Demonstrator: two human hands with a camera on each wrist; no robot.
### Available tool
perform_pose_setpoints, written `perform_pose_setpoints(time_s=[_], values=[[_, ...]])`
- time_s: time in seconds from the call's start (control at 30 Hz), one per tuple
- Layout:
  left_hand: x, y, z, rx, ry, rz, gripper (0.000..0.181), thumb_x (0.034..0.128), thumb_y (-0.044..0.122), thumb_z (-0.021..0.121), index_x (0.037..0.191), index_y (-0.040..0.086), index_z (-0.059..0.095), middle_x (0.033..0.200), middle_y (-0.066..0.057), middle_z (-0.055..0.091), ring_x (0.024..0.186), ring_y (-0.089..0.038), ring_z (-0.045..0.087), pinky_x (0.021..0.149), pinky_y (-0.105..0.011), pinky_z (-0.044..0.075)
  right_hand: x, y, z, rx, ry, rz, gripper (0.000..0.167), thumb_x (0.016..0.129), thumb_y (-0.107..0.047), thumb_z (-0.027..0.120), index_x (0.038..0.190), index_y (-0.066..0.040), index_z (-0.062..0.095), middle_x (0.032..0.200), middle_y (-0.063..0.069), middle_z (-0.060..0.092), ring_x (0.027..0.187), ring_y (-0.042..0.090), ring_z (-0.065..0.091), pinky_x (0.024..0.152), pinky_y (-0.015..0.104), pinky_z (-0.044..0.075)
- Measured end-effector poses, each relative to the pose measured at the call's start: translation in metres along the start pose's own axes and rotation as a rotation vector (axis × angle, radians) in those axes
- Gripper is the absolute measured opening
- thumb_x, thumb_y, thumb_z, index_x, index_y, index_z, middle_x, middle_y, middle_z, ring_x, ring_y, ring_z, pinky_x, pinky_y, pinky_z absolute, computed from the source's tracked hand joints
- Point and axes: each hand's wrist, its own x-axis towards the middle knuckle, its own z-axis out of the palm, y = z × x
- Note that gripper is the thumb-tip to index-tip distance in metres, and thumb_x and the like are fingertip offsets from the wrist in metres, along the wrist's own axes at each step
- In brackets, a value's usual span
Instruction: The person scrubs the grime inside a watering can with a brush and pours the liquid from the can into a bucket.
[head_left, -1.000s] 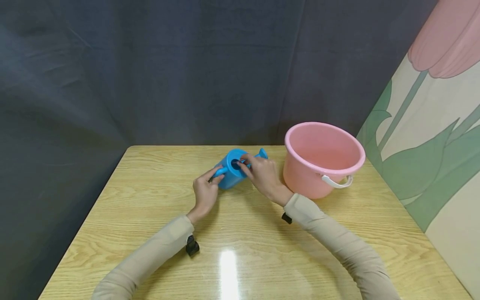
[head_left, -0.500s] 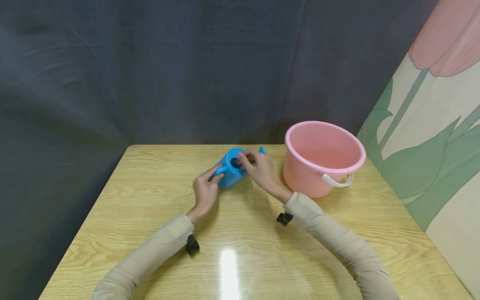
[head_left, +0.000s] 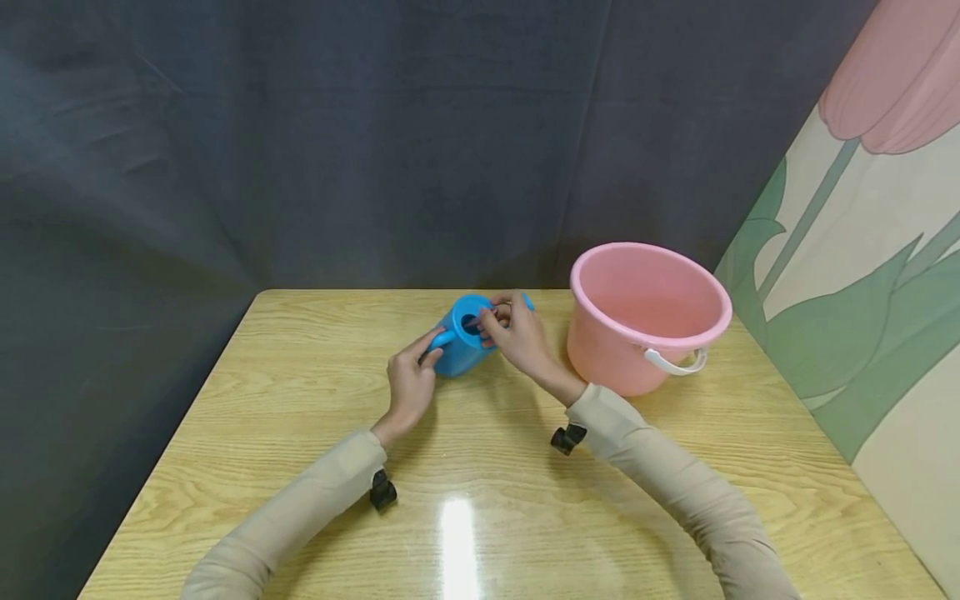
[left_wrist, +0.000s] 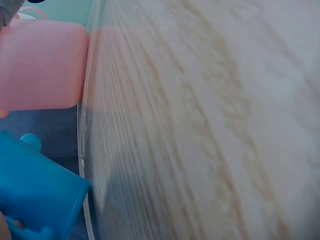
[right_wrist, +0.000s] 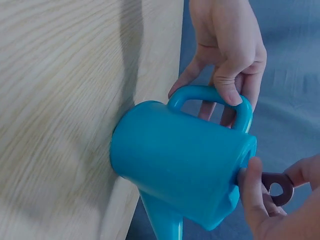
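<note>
A blue watering can (head_left: pixel 459 357) stands tilted on the wooden table, its spout pointing right. My left hand (head_left: pixel 411 385) grips the can's handle; in the right wrist view the thumb lies over that handle (right_wrist: pixel 245 112). At the can's round top opening, my right hand (head_left: pixel 527 340) pinches a dark brown piece with a ring-shaped end (right_wrist: pixel 289 189). The rest of this brown piece is hidden by the fingers and the can's rim, so its kind cannot be told. In the left wrist view only part of the can (left_wrist: pixel 40 182) shows.
A pink bucket (head_left: pixel 615 358) with a white handle (head_left: pixel 675 367) stands just right of my right hand. Behind the table (head_left: pixel 315 358) hangs a dark curtain (head_left: pixel 420 150). A wall with painted tulips (head_left: pixel 840 317) borders the right side.
My right hand's fingers have shifted their hold at the can's opening, and the hand has turned slightly. The left hand, watering can and bucket stay nearly in place.
</note>
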Motion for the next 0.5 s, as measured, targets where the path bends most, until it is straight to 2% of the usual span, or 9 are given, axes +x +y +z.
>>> perform_pose_setpoints(time_s=[0.13,0.33,0.5], values=[[0.000,0.000,0.000,-0.004,0.002,0.005,0.031,0.0935,-0.003,0.062,0.125,-0.005,0.065,0.125,-0.017,0.065,0.119,-0.029,0.060,0.095,-0.038,0.051,0.000,-0.002,0.000,0.009,0.003,0.009,0.023,0.100,-0.006,0.056,0.114,0.010,0.047,0.086,0.021,0.068,0.073,0.034,0.069,0.063,0.036,0.060],[-0.001,0.000,0.001,-0.002,-0.002,0.026,0.031,0.0937,-0.001,0.062,0.124,-0.003,0.067,0.123,-0.017,0.066,0.119,-0.030,0.060,0.094,-0.038,0.052,0.001,-0.005,-0.005,0.116,-0.015,0.029,0.018,0.102,-0.003,0.051,0.114,0.009,0.045,0.093,0.028,0.066,0.076,0.038,0.068,0.066,0.037,0.060],[0.000,0.000,0.001,0.005,-0.002,0.037,0.029,0.0940,0.000,0.062,0.123,-0.003,0.068,0.122,-0.017,0.067,0.117,-0.030,0.061,0.092,-0.039,0.053,0.001,-0.014,-0.012,0.200,-0.003,-0.023,0.017,0.103,-0.002,0.048,0.113,0.012,0.043,0.093,0.034,0.063,0.076,0.048,0.065,0.066,0.041,0.060]])
